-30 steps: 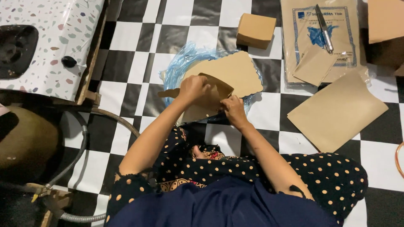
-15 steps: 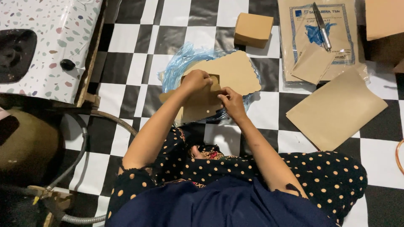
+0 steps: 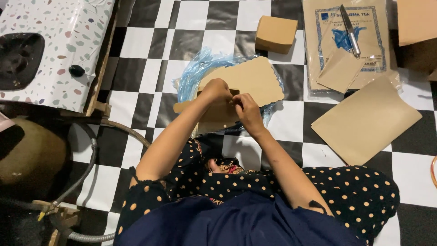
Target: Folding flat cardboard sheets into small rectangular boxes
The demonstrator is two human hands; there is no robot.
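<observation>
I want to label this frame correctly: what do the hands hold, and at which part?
Both hands, left hand and right hand, hold a brown cardboard cutout with a scalloped edge, pinching it at its near edge. The exact finger contact cannot be told.

Single view only: head camera looking steeply down from above, facing forward over lap onto checkered floor (image 3: pixel 195 18), sitting close to both hands, arms filling frame centre.

A black-and-white checkered floor (image 3: pixel 150 41) fills the view. Left of it stands a white terrazzo-patterned stove (image 3: pixel 59 50) with a black burner (image 3: pixel 18 59) and knob (image 3: pixel 76 70). Below the stove, a grey corrugated hose (image 3: pixel 88 168) curves over the floor.
</observation>
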